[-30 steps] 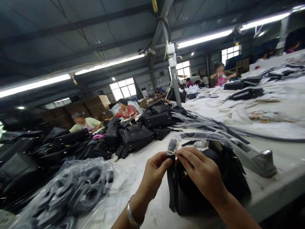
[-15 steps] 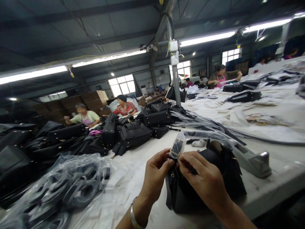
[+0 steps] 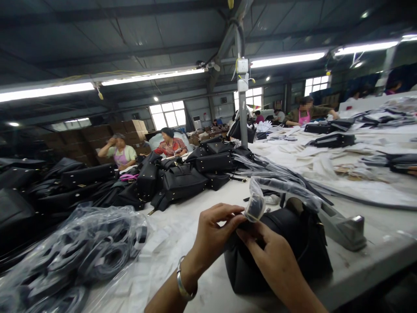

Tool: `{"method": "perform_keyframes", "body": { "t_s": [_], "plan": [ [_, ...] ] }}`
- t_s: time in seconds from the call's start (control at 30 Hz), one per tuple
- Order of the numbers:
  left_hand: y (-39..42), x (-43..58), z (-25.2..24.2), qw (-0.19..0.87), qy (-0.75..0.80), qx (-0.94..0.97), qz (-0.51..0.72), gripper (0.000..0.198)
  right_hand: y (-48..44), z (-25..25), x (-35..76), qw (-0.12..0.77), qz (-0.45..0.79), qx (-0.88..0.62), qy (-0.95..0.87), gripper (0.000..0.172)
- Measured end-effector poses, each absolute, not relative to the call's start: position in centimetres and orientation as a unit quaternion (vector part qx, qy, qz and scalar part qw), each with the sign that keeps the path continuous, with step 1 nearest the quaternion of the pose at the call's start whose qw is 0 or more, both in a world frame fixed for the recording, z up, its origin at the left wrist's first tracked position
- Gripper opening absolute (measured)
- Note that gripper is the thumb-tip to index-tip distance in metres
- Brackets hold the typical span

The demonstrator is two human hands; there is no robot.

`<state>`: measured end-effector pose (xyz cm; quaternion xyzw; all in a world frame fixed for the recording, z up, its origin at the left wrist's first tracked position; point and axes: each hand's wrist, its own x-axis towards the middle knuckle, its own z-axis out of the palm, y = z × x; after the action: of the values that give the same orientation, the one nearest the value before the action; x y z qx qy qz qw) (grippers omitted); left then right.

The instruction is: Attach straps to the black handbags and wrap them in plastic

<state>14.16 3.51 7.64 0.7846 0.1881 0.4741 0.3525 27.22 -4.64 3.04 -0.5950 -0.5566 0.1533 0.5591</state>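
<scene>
A black handbag (image 3: 293, 248) lies on the white table (image 3: 365, 278) right in front of me. My left hand (image 3: 211, 237), with a silver bangle on the wrist, pinches a small clear plastic wrap (image 3: 254, 204) at the bag's top. My right hand (image 3: 270, 254) rests on the bag and pinches the same wrap from below. A dark piece shows inside the plastic; what it is I cannot make out.
A clear plastic bag of black straps (image 3: 81, 252) lies at the left. A heap of black handbags (image 3: 182, 178) fills the middle and left of the table. A grey metal tool (image 3: 345, 226) sits right of the bag. Other people work at the far side.
The plastic-wrapped piece has dropped lower and bent over toward the bag's top. Both hands have moved down and slightly right with it.
</scene>
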Motion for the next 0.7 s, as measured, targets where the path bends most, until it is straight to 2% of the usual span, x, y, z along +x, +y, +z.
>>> {"method": "perform_keyframes", "body": {
  "t_s": [0.2,0.53,0.7],
  "plan": [
    [3.6,13.8,9.2,0.189,0.108,0.857,0.468,0.009,-4.6,2.7,27.6,0.565,0.148,-0.592,-0.555,0.027],
    [4.6,14.2,9.0,0.109,0.057,0.883,0.453,0.009,-4.8,1.3,28.1,0.599,0.245,-0.519,-0.559,0.039],
    [4.9,13.9,8.7,-0.025,0.029,0.935,0.352,0.008,-5.0,0.4,28.7,0.652,0.262,-0.509,-0.497,0.045]
  ]
}}
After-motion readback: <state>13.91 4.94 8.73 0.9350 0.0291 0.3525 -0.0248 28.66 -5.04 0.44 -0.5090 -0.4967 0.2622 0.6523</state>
